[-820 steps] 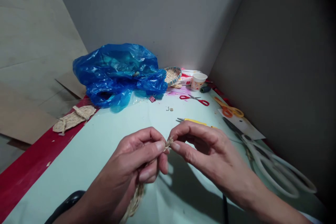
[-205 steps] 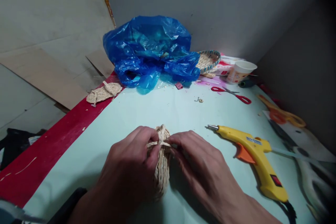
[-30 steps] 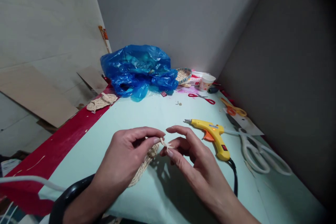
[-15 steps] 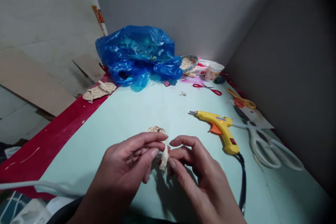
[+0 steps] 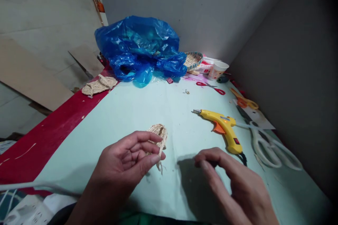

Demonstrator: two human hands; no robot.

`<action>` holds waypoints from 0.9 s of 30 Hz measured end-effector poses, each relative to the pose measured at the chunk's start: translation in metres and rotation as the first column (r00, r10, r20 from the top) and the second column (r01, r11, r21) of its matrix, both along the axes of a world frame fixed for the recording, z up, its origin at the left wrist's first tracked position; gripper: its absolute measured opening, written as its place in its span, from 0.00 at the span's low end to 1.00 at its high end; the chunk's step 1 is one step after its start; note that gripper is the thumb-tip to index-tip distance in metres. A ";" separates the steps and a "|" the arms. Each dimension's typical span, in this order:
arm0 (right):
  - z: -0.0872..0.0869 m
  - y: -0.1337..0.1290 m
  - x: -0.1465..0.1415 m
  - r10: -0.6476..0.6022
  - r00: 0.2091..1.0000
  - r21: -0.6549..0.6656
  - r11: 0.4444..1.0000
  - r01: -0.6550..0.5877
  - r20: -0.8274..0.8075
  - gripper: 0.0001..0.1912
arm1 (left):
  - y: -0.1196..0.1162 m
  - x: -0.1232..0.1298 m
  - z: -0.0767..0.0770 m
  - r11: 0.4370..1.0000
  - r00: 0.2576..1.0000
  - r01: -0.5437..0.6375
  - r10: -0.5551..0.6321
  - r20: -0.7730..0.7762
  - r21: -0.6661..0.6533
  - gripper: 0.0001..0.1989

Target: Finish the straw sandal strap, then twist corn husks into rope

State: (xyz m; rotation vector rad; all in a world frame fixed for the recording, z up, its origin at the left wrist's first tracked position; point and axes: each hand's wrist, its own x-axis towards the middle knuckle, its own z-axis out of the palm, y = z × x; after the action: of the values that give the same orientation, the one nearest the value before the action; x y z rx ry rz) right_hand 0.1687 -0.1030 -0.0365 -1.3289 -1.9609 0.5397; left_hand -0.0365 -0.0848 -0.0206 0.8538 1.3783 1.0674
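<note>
One pale surface lies below; right hand well apart, fingers curled, whether touching one another unclear; left hand nearer the woven piece, which sits just beyond, long axis seemingly pointing away, its narrow strip pinched in left fingers.

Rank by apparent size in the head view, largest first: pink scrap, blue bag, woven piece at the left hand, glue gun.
Blue bag
Glue gun
Woven piece, partly hidden by the left hand
Pink scrap
</note>
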 end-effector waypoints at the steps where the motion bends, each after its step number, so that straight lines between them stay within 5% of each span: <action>1: 0.000 0.000 0.006 -0.038 0.999 -0.006 0.999 0.038 0.021 0.03 | 0.000 -0.001 -0.001 1.000 1.000 0.010 -0.010 0.011 -0.003 0.10; 6: 0.004 0.003 0.011 -0.067 0.994 0.021 0.998 0.065 0.084 0.10 | 0.000 -0.005 -0.004 0.998 0.998 0.059 -0.059 0.017 0.000 0.10; 12: 0.012 0.020 -0.020 0.168 0.961 0.219 0.951 -0.217 0.222 0.12 | 0.000 -0.002 -0.003 0.988 0.990 0.142 -0.143 0.009 0.058 0.11; 16: 0.018 0.032 -0.030 0.268 0.931 0.179 0.932 -0.316 0.250 0.13 | 0.003 0.005 0.005 0.970 0.973 0.159 -0.124 -0.193 0.184 0.10; 21: 0.021 0.050 -0.024 0.267 0.938 0.252 0.914 -0.319 0.222 0.11 | 0.015 0.003 0.017 0.899 0.853 0.338 -0.166 -0.495 0.280 0.16; 24: 0.022 0.067 -0.019 0.236 0.970 0.203 0.948 -0.244 0.063 0.07 | 0.025 -0.019 0.019 0.906 0.829 0.263 -0.037 -0.558 0.332 0.19; 27: 0.021 0.086 -0.014 0.176 0.981 0.060 0.983 -0.171 -0.079 0.06 | 0.028 -0.065 0.019 0.917 0.816 0.040 0.200 -0.542 0.398 0.22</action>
State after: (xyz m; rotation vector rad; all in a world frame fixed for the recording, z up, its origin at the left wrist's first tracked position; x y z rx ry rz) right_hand 0.1543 -0.0171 -0.0151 -1.0915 -2.0186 0.6127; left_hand -0.1015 -0.0567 -0.0011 1.5234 1.7362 1.2338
